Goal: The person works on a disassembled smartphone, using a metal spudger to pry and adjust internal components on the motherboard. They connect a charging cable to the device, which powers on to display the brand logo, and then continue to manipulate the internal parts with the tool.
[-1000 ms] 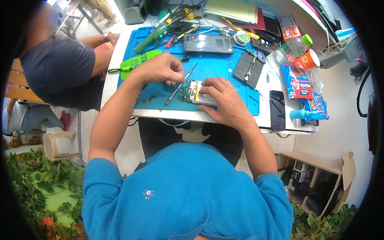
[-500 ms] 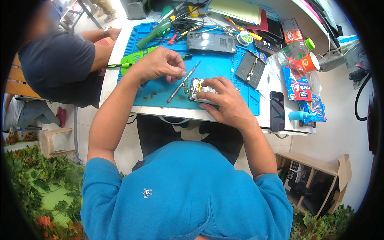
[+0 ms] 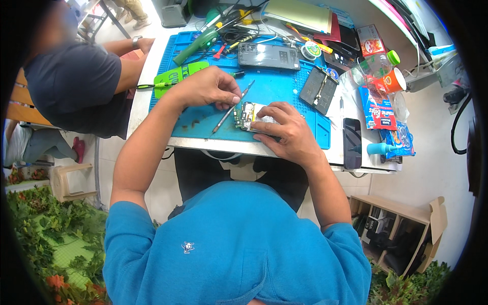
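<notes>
An opened phone body (image 3: 248, 114), its innards bare, lies on the blue work mat (image 3: 195, 129) near the table's front edge. Over its right part rests my right hand (image 3: 287, 129), fingers curled on top and thumb at the near side, gripping it. My left hand (image 3: 213, 91) is closed, thumb and fingertips pinching the upper end of a small green circuit board (image 3: 238, 118). That board is upright against the phone body's left end. A thin metal pry tool (image 3: 222, 121) lies slantwise on the mat, just left of the board and passing by my left fingertips.
Behind my hands lie a dark phone (image 3: 269, 56), a phone back part (image 3: 319, 88), a solder spool (image 3: 310, 50) and a green tool (image 3: 197, 46). At right are a black phone (image 3: 352, 143), snack packets (image 3: 377, 109) and a bottle (image 3: 373, 67). A person (image 3: 76, 86) sits at left.
My left hand has moved slightly down and right, bringing the circuit board against the left end of the phone body. The right hand stays nearly where it was.
</notes>
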### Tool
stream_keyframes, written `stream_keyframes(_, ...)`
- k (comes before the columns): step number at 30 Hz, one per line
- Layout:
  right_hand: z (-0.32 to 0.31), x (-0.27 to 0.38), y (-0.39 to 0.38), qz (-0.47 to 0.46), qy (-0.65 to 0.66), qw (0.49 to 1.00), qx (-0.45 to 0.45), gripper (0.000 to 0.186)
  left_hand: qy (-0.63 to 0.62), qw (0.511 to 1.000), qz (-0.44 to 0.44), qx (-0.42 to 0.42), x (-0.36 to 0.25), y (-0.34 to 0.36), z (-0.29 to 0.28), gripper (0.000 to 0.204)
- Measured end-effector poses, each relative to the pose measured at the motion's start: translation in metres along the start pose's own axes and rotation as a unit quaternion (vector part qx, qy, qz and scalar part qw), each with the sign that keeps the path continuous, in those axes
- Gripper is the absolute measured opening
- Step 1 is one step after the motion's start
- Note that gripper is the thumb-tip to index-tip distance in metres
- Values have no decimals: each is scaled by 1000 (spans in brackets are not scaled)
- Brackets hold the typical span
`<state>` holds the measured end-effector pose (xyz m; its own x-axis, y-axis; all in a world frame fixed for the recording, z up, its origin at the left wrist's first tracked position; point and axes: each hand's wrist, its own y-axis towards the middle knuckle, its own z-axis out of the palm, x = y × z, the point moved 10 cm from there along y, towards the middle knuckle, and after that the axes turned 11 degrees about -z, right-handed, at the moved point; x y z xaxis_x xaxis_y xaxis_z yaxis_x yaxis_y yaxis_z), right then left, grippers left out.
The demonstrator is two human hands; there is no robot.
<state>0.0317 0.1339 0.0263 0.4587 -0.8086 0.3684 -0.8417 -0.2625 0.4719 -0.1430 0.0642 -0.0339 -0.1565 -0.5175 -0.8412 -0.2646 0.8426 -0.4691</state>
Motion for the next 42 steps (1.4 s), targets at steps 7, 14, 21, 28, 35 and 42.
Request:
stream_keyframes(7, -1, 2, 0, -4, 11, 1000, -4, 34, 12, 1000, 5, -25, -8, 6, -10, 26)
stream_keyframes(14, 3, 9, 2, -14, 3, 1000, 11, 46, 20, 999, 14, -27, -7, 4, -19, 29)
stream_keyframes(21, 4, 9, 2, -2, 6, 1000, -1, 38, 21, 1000, 17, -11, -12, -3, -8, 32)
stream_keyframes(28, 8, 10, 5, -17, 3, 1000, 3, 32, 21, 999, 40, 0, -16, -2, -1, 28)
stream_keyframes(35, 10, 12, 3, -39, 5, 999, -3, 23, 98, 995, 20, 9, -19, 5, 8, 29)
stream_keyframes(42, 10, 18, 14, -96, -8, 994, 42, 21, 104, 995, 10, -5, -16, 6, 3, 28)
